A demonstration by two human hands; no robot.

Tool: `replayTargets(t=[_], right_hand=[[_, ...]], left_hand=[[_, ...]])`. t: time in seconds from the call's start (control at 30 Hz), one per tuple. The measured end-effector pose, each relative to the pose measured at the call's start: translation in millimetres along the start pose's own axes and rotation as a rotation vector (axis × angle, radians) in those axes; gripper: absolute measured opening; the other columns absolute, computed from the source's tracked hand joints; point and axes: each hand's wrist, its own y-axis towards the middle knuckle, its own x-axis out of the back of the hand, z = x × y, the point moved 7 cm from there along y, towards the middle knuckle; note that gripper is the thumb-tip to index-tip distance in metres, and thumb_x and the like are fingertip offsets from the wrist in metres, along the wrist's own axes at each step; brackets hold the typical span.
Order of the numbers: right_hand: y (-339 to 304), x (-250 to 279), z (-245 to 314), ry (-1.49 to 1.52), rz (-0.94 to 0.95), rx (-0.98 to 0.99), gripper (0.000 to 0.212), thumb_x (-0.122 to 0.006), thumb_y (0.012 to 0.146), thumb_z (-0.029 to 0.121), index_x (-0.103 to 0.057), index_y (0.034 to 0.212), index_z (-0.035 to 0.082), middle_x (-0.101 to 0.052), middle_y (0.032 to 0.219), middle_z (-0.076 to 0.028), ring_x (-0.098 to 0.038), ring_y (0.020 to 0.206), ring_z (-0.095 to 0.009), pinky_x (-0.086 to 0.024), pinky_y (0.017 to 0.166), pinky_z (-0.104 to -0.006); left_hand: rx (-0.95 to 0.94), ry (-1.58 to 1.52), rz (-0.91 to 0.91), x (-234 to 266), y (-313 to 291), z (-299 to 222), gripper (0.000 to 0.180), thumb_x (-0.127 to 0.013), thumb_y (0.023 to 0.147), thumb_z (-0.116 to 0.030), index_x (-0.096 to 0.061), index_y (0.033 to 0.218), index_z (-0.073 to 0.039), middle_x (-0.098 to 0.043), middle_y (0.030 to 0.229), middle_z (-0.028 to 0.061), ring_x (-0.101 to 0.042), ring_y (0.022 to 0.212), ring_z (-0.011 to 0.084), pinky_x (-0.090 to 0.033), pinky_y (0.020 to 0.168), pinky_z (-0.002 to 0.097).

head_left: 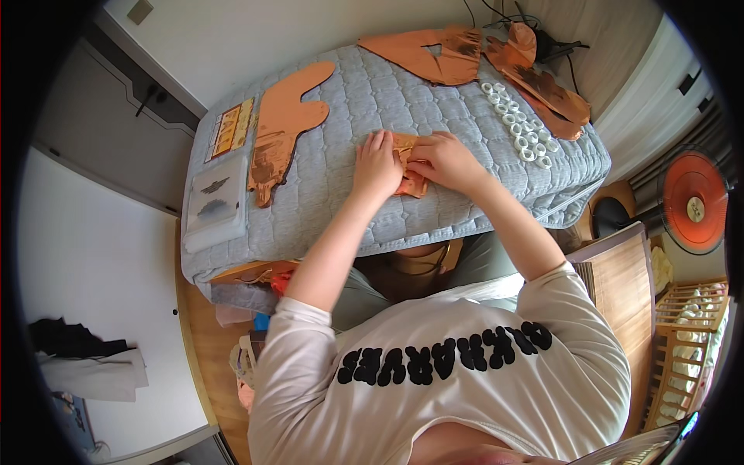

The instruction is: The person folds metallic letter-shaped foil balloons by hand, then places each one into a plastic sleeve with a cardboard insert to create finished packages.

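My left hand (377,164) and my right hand (448,161) meet over a small copper-orange piece (413,186) with a shiny, foil-like surface, resting on the grey quilted mattress (349,101). The left fingers are bent over the left edge of the piece and hold it. My right fingertips and thumb are closed on its right side. Both hands cover much of the piece, so its full shape is hidden.
Larger copper-orange cut-out shapes lie at the left (287,116), the back (434,58) and the back right (542,85). Several white rings (523,128) sit at the right. A translucent box (217,201) lies near the left edge. A red fan (695,200) stands right.
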Motion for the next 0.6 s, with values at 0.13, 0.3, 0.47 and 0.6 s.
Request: replayTargets(t=[0.13,0.3,0.47,0.6], right_hand=[[4,-8,-12,0.143,0.14,0.135,0.017,-0.074,0.083,0.019,-0.074,0.094,0.006,-0.072,0.1,-0.01,-0.067,0.096,-0.032,-0.051,0.091,-0.043],[-2,-7,-10,0.195,0.178,0.202,0.018,-0.075,0.082,0.015,-0.074,0.097,0.006,-0.071,0.105,-0.01,-0.066,0.101,-0.031,-0.05,0.094,-0.0426],[-1,-10,-10,0.21,0.149,0.248,0.018,-0.073,0.087,0.023,-0.073,0.098,0.009,-0.069,0.107,-0.004,-0.065,0.104,-0.026,-0.049,0.095,-0.0417],[-4,-6,-12,0.195,0.178,0.284,0.024,-0.074,0.087,0.025,-0.073,0.104,0.008,-0.069,0.11,-0.003,-0.065,0.106,-0.024,-0.045,0.104,-0.0434]], left_hand=[[0.22,0.058,-0.106,8,-23,-8,0.056,-0.046,0.099,-0.023,-0.044,0.148,0.004,-0.042,0.157,0.0212,-0.035,0.149,0.0392,-0.023,0.121,0.0608],[0.086,0.201,0.118,41,-11,-21,0.061,-0.048,0.103,-0.033,-0.038,0.154,-0.001,-0.039,0.161,0.0157,-0.034,0.151,0.0314,-0.021,0.124,0.0562],[-0.503,0.059,0.247,23,-4,-14,0.059,-0.045,0.106,-0.037,-0.036,0.157,-0.007,-0.037,0.162,0.0131,-0.031,0.152,0.0312,-0.025,0.123,0.0508],[-0.572,0.137,0.14,12,-7,-9,0.059,-0.041,0.107,-0.036,-0.036,0.157,-0.005,-0.038,0.162,0.0144,-0.033,0.151,0.03,-0.027,0.123,0.0492]])
